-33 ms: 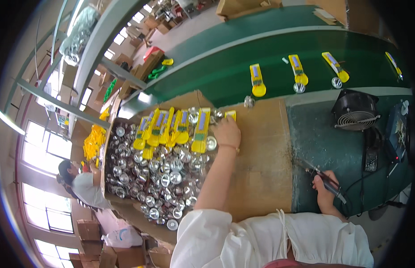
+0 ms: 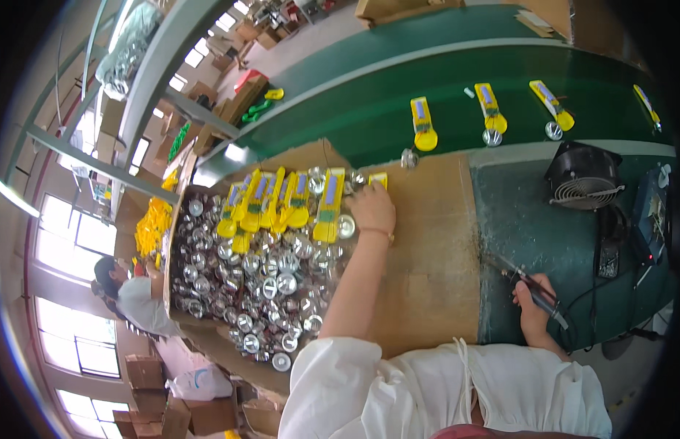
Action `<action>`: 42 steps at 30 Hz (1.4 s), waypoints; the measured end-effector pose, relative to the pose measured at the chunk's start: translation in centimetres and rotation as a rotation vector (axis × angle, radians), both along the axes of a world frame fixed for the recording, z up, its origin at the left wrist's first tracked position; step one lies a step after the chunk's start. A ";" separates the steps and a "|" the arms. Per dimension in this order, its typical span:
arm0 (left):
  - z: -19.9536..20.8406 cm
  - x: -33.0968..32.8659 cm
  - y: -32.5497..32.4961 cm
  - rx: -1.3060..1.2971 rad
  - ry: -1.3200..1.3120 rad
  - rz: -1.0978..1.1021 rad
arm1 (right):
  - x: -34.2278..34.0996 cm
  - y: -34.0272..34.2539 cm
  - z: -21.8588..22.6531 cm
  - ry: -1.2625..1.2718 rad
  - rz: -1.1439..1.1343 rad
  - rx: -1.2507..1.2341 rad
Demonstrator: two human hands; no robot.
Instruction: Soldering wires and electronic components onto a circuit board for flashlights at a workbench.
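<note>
My left hand (image 2: 373,210) is at the far right corner of a cardboard box of shiny parts. Its fingers are closed over a yellow plastic piece (image 2: 379,178); only the piece's far end shows past them. Beside that hand lies another yellow piece with a small circuit board (image 2: 330,205), on top of the round clear-and-silver parts (image 2: 285,284). My right hand (image 2: 534,301) is wrapped round the dark handle of a soldering iron (image 2: 537,293), held low over the green tabletop. Its tip points up and left.
More yellow pieces (image 2: 261,199) lie across the box (image 2: 230,335). Several yellow pieces with round silver parts rest on the green conveyor belt (image 2: 457,73). A black fan (image 2: 585,175) and a device with a red light (image 2: 651,219) stand at right. Another person (image 2: 139,300) sits at left.
The whole view has shifted slightly. My left hand stays at the yellow piece, and my right hand keeps the soldering iron in nearly the same place.
</note>
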State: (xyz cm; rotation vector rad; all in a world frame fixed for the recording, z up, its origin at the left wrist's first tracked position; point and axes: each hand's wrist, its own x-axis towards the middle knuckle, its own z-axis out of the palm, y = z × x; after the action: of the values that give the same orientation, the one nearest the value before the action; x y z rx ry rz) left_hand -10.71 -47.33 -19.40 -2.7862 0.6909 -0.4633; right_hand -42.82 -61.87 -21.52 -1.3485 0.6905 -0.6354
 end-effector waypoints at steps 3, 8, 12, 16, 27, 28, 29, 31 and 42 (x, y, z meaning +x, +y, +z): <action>1.5 -1.3 -0.8 -0.057 0.078 0.025 | -0.1 0.1 0.2 0.031 -0.019 -0.024; 2.3 -7.0 -1.7 -0.215 0.356 -0.083 | 0.2 -0.5 -0.3 0.023 -0.043 -0.018; 1.9 -12.3 -1.9 -0.311 0.369 -0.198 | -0.3 -0.1 0.4 0.020 -0.081 -0.057; 0.6 -14.4 -1.1 -0.353 0.299 -0.286 | -0.3 -0.2 -0.4 0.008 -0.074 -0.047; 2.7 -10.7 6.9 -0.379 -0.071 -0.211 | -0.9 0.1 -0.2 -0.005 -0.064 -0.049; 3.5 -10.0 8.2 -0.200 -0.101 -0.101 | -0.5 0.0 -0.1 -0.049 -0.032 -0.045; 3.5 -9.4 9.3 -0.081 -0.118 -0.026 | -0.6 0.3 0.1 -0.050 -0.025 -0.044; 2.8 -8.1 9.8 0.041 -0.084 0.039 | -0.4 0.4 -0.1 -0.026 -0.018 -0.059; 2.7 -7.5 10.1 0.080 -0.007 0.024 | -0.7 0.4 0.1 -0.030 -0.017 -0.069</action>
State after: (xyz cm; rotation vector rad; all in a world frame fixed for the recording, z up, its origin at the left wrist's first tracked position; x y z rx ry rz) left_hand -18.18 -37.27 -16.67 -2.7133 0.6591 -0.4310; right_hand -43.47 -61.51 -21.44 -1.3956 0.6613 -0.6974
